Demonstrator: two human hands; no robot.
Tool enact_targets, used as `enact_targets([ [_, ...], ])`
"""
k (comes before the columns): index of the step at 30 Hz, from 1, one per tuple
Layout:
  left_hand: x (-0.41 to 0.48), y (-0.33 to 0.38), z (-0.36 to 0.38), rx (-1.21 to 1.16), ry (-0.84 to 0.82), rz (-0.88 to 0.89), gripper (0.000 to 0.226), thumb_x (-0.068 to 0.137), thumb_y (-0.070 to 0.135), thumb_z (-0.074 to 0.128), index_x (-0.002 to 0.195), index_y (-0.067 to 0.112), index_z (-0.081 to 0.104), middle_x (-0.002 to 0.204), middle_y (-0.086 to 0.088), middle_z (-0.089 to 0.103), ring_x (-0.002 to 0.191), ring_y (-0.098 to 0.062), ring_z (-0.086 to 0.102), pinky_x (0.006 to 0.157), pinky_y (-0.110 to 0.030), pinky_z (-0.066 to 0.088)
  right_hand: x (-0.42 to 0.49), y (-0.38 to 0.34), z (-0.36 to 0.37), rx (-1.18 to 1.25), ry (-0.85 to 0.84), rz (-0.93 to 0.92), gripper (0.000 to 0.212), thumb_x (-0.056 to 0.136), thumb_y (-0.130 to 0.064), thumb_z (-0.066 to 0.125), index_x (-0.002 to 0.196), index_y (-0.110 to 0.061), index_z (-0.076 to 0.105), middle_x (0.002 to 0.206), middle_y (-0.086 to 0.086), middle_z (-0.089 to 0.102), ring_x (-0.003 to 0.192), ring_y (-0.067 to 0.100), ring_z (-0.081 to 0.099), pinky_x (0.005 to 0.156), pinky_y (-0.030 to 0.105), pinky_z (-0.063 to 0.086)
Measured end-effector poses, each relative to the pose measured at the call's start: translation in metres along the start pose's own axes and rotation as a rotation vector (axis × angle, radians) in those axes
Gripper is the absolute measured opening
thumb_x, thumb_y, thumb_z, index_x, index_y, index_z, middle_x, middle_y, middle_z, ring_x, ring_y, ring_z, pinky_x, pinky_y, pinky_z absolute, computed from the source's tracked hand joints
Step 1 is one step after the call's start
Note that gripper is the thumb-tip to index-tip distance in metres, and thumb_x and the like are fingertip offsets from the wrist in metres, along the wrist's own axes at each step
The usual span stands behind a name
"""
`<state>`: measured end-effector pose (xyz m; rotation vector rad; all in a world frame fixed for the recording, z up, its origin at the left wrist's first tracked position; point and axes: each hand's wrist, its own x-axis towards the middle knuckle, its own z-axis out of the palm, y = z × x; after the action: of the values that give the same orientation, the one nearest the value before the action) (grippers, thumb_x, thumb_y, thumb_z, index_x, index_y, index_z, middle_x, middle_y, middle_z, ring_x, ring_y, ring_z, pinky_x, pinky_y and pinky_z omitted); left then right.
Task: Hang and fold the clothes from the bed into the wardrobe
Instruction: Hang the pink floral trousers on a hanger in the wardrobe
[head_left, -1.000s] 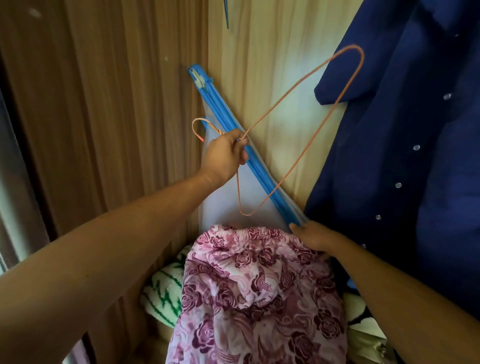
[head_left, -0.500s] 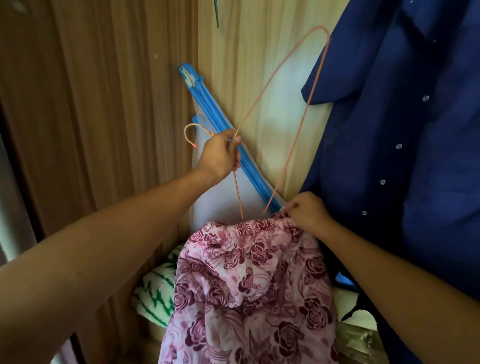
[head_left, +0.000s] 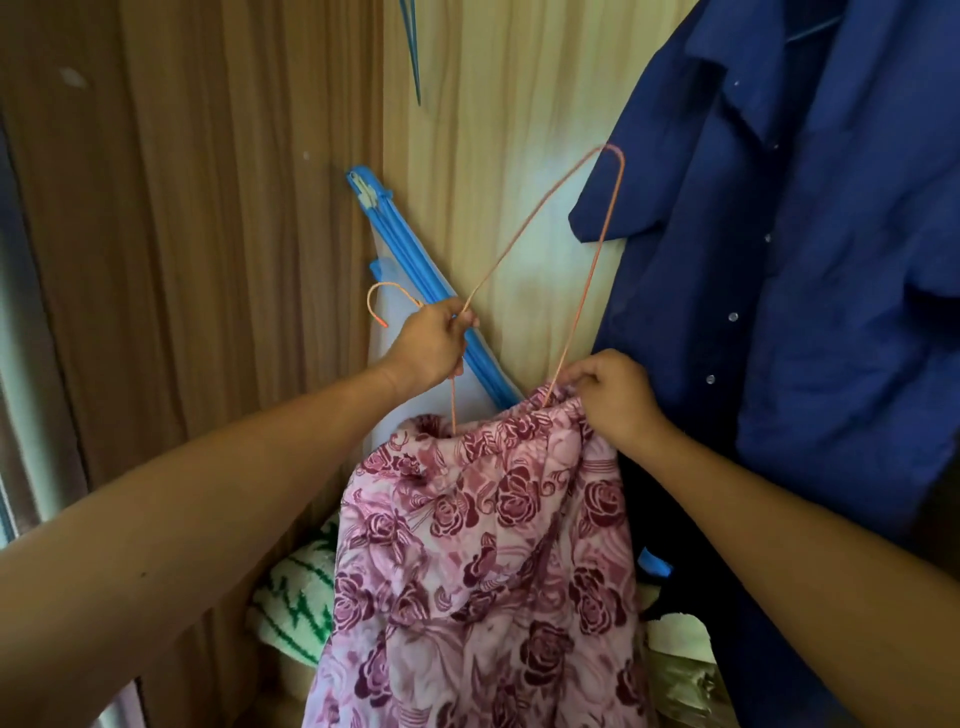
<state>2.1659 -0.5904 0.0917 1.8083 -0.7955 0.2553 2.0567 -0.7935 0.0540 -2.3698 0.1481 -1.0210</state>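
Pink, rose-printed floral garment, likely soft, light and limp, hangs beside a navy shirt and seems best taken at its gathered top edge, where the right hand pinches it around the springy orange wire hanger, whose neck the left hand grips.

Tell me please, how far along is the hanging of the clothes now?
Done: a dark blue shirt hangs in the wardrobe. In hand: the left hand grips the orange wire hanger at its neck; the right hand pinches the top edge of the floral garment over the hanger's lower end. Left: the hanger's upper shoulder is bare and its hook is on no rail. The bed is unseen.
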Motion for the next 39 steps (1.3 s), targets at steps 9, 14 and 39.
enact_targets([
  [9,-0.022,-0.013,-0.035,0.58,-0.218,0.297,0.021,0.107,0.018,0.042,0.1,0.009,0.06,0.067,0.014,0.047,0.06,-0.001,0.045,0.059,-0.01,0.033,0.007,0.013,-0.05,0.018,0.15,0.117,0.036,0.087,0.008,0.052,0.077,-0.01,0.081,0.084,0.004,0.078,0.086,0.016,0.071,0.082,0.028,0.055],
  [14,-0.028,-0.013,-0.051,0.814,-0.334,0.304,0.017,0.107,0.028,0.04,0.103,0.021,0.055,0.074,0.007,0.052,0.068,-0.012,0.052,0.066,-0.028,0.045,0.014,0.024,-0.063,-0.036,0.153,0.222,0.02,0.086,0.003,0.058,0.077,0.007,0.076,0.084,0.024,0.074,0.085,0.034,0.071,0.076,0.045,0.059],
  [39,-0.082,0.006,-0.034,1.367,-0.352,0.399,0.04,0.098,0.013,0.045,0.135,0.026,0.045,0.113,-0.002,0.067,0.1,-0.03,0.066,0.064,-0.037,0.048,0.008,-0.024,-0.076,-0.425,-0.064,-0.076,0.021,0.085,-0.002,0.052,0.086,-0.011,0.071,0.092,0.011,0.072,0.083,0.034,0.066,0.075,0.044,0.059],
])
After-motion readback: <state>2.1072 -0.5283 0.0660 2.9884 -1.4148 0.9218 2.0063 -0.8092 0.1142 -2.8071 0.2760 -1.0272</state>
